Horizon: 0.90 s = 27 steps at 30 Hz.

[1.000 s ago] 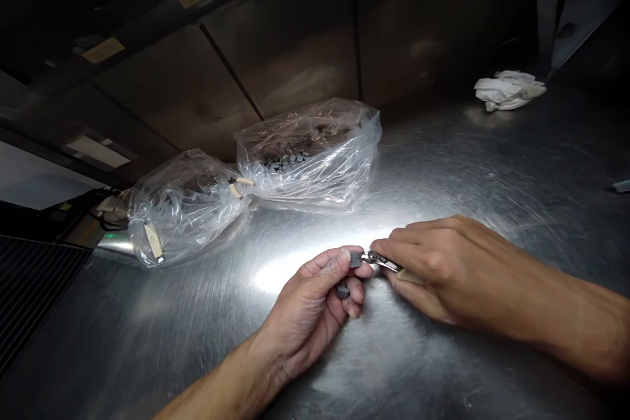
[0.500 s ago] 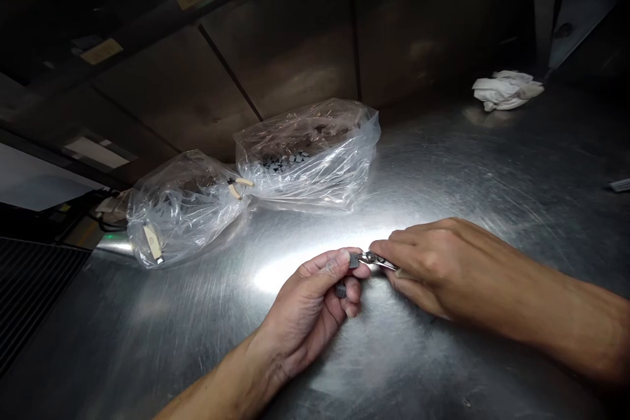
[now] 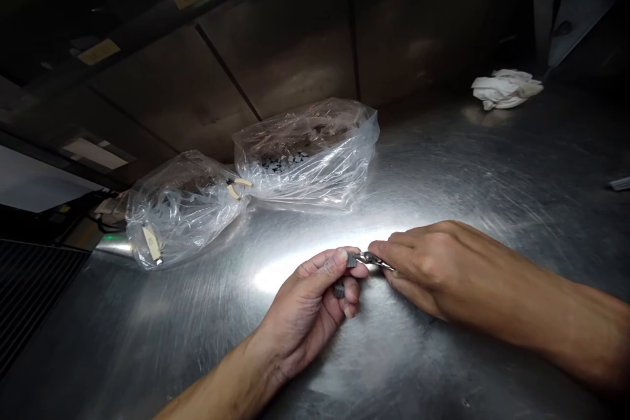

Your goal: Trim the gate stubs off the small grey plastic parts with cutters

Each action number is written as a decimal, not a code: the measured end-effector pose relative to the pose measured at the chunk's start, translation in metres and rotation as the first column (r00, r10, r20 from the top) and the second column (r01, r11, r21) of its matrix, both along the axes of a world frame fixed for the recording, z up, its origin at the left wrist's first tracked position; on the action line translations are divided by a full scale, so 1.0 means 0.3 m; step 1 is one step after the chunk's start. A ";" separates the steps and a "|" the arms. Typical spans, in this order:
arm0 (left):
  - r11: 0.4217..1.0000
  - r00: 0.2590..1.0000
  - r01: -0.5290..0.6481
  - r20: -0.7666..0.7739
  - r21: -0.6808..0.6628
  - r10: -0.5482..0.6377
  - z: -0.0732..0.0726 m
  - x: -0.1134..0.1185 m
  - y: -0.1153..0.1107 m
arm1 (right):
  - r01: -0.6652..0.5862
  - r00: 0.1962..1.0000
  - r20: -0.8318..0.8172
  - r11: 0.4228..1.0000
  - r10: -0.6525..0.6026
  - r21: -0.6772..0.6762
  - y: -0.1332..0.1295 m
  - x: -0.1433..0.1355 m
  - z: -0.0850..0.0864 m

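Observation:
Between the thumb and forefinger of my left hand (image 3: 310, 298) is a small grey block-like part (image 3: 351, 260). A second small grey part (image 3: 339, 290) sits in the curled fingers of the same hand, lower down. My right hand (image 3: 433, 262) is closed around a pair of small metal pliers (image 3: 377, 260), whose handles are mostly hidden in the palm. The jaws of the pliers touch the right edge of the upper grey part. Whether they are closed on it is too small to tell. Both hands are just above the metal table.
A clear plastic bag (image 3: 315, 184) with many small grey pieces (image 3: 283, 161) stands at the back. Left of it is another clear bag (image 3: 187, 210), with a yellow-handled tool (image 3: 239, 186) and a pale label (image 3: 151, 244). A crumpled white cloth (image 3: 506, 88) lies back right on the metal table (image 3: 197, 328).
Both hands keep almost the same pose, with the pliers still at the upper grey part. The whole view has shifted very slightly.

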<state>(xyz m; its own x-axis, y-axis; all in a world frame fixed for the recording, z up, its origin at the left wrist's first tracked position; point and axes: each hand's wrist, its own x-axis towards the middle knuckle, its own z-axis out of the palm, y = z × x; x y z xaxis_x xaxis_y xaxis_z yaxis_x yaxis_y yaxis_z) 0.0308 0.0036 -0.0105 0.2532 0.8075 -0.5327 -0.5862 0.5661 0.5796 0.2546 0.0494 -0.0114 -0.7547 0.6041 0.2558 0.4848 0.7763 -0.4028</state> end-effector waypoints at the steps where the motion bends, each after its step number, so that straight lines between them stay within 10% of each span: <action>1: 1.000 1.000 -0.001 0.000 -0.002 0.001 0.000 0.000 0.001 | -0.004 1.000 -0.011 1.000 0.004 -0.013 0.001 0.000 0.001; 27: 0.999 0.999 0.035 0.011 -0.001 -0.035 0.007 0.002 0.006 | -0.047 0.999 0.004 0.999 0.047 -0.025 0.013 0.014 0.003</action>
<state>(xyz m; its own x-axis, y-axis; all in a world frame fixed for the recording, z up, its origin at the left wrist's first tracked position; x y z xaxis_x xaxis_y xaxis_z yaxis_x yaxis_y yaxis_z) 0.0314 0.0054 -0.0085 0.2872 0.7975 -0.5305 -0.5726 0.5869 0.5724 0.2587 0.0532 -0.0104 -0.7834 0.5743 0.2377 0.4503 0.7881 -0.4197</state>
